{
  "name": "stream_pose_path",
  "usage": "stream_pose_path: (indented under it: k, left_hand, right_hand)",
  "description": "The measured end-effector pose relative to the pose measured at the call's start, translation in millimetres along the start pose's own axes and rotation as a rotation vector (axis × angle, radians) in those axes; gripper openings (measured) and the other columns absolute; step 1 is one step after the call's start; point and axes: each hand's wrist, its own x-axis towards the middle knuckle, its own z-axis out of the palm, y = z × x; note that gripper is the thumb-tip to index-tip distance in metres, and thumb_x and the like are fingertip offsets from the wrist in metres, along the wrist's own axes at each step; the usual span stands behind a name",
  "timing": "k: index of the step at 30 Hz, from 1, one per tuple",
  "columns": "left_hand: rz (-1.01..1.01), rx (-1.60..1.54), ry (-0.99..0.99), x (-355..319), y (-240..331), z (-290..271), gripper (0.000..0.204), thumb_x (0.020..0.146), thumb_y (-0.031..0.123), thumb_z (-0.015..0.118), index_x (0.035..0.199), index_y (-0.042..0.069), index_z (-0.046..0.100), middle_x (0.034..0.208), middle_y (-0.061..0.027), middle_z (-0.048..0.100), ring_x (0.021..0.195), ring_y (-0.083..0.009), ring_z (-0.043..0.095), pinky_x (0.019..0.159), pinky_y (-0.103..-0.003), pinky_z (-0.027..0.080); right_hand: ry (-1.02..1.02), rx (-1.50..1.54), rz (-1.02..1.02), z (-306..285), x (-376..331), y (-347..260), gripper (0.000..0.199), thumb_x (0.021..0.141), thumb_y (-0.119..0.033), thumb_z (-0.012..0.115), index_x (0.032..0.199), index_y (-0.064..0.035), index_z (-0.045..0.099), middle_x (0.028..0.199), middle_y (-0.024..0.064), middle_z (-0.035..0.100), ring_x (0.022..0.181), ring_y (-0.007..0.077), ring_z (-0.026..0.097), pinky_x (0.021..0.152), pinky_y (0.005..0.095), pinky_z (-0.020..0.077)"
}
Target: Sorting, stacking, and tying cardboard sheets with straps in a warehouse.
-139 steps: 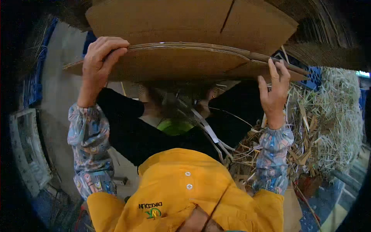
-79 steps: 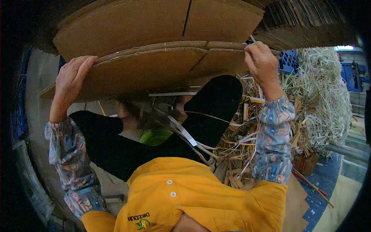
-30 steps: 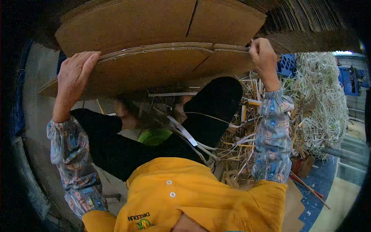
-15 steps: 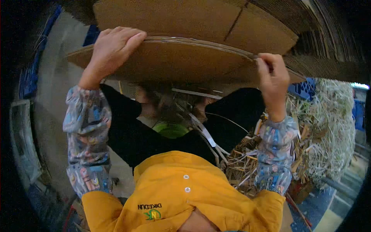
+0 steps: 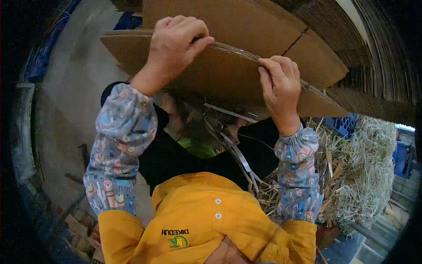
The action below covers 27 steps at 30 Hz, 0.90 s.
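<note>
The flat sheet of brown corrugated cardboard (image 5: 228,75) is held up at the far side of the scene, its broad face tilted down toward the right. Its near edge bows in a shallow curve, and it is gripped at the left and at the right. A slit between flaps shows at its far right. More cardboard (image 5: 378,66) stands stacked beyond it.

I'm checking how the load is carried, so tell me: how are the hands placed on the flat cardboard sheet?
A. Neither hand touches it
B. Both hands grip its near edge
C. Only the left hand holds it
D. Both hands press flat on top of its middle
B: the left hand and the right hand each curl over the near edge of the cardboard sheet, fingers on top.
</note>
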Motion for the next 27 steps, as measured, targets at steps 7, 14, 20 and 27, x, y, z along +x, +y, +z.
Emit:
stream_pose_path:
  k: [7, 14, 20, 27]
  left_hand:
    - [0.065, -0.072, 0.164, -3.5, 4.6, 8.0, 0.018, 0.086, 0.031, 0.065, 0.086, 0.014, 0.061, 0.080, -0.0012, 0.062, 0.078, -0.0192, 0.059, 0.082, -0.035, 0.037]
    - [0.007, -0.096, 0.138, -5.7, 10.8, 8.8, 0.020, 0.081, 0.029, 0.070, 0.088, 0.011, 0.063, 0.085, -0.0016, 0.065, 0.082, -0.0207, 0.061, 0.084, -0.033, 0.038]
    - [-0.034, -0.104, 0.095, -11.2, 12.1, 8.0, 0.020, 0.081, 0.030, 0.069, 0.087, 0.011, 0.063, 0.085, -0.0010, 0.065, 0.083, -0.0205, 0.061, 0.086, -0.033, 0.037]
    - [0.002, -0.090, 0.168, -2.6, 14.2, 6.0, 0.017, 0.083, 0.030, 0.067, 0.087, 0.015, 0.061, 0.078, -0.0012, 0.063, 0.079, -0.0196, 0.060, 0.088, -0.036, 0.036]
  right_hand:
    - [-0.013, 0.006, 0.032, -6.5, 11.0, -1.9, 0.016, 0.076, -0.008, 0.069, 0.091, -0.0089, 0.064, 0.086, 0.0065, 0.058, 0.081, 0.0268, 0.056, 0.070, 0.0374, 0.0433]
    - [-0.075, -0.044, -0.018, -11.4, 20.2, -4.2, 0.010, 0.076, -0.011, 0.067, 0.081, -0.0082, 0.059, 0.081, 0.0072, 0.055, 0.078, 0.0266, 0.056, 0.065, 0.0372, 0.0449]
    - [-0.169, -0.227, -0.058, -10.1, 27.3, -16.1, 0.012, 0.072, -0.010, 0.062, 0.077, -0.0075, 0.052, 0.076, 0.0086, 0.049, 0.076, 0.0275, 0.056, 0.063, 0.0378, 0.0478]
    - [-0.157, -0.202, 0.058, -5.9, 32.9, -13.5, 0.012, 0.071, -0.010, 0.060, 0.076, -0.0062, 0.050, 0.078, 0.0112, 0.051, 0.075, 0.0307, 0.056, 0.059, 0.0424, 0.0489]
